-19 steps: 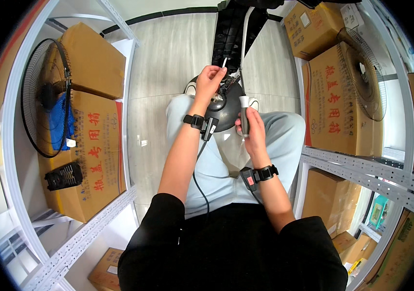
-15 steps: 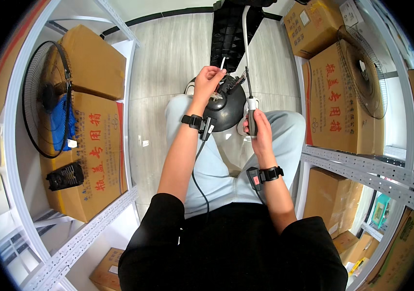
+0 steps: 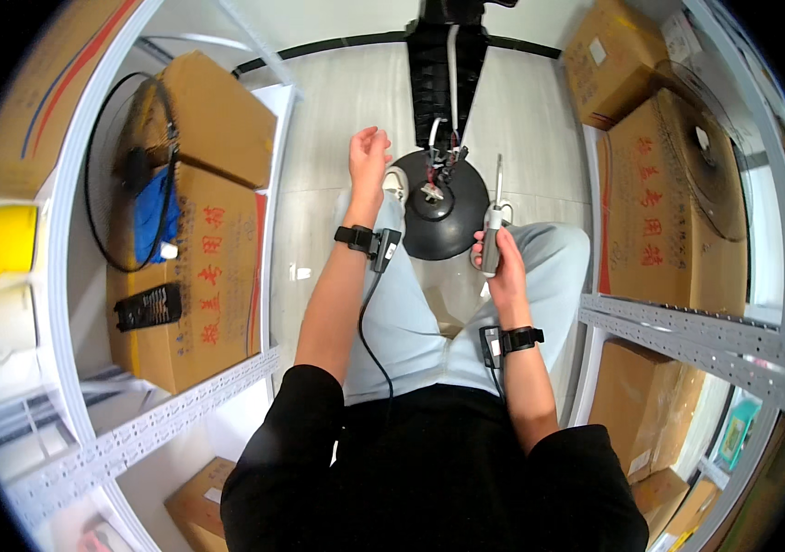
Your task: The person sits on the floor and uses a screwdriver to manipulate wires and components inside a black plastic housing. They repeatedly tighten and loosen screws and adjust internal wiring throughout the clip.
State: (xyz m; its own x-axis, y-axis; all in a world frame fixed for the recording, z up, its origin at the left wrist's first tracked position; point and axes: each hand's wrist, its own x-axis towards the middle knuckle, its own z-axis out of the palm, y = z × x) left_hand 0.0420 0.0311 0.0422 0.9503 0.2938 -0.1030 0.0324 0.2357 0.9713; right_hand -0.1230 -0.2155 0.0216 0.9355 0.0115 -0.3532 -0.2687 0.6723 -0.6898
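My right hand (image 3: pixel 501 262) is closed round the grey-and-white handle of a screwdriver (image 3: pixel 492 241), whose long metal shaft points away from me. To the left, my left hand (image 3: pixel 369 166) is raised over my knee, its fingers loosely curled and apart, with nothing visible in them. Between my feet lies a round black base (image 3: pixel 452 230). A tall black plastic column (image 3: pixel 425 78) stretches away from it, its ribbed inner side showing. Along the column runs a white cable (image 3: pixel 453 83). Where column and base meet, thin wires and a small metal part (image 3: pixel 431 191) are exposed.
Metal shelving flanks me on both sides. On the left stand cartons (image 3: pixel 213 276), a round fan grille (image 3: pixel 93 175), a black plastic part (image 3: pixel 148 306) and a yellow helmet-like object (image 3: pixel 1 239). More cartons (image 3: pixel 646 202) and another grille (image 3: pixel 705 138) occupy the right.
My left hand has let go of the white cable end and moved left, away from the base. My right hand has drawn the screwdriver slightly right, off the column. The view has shifted a little.
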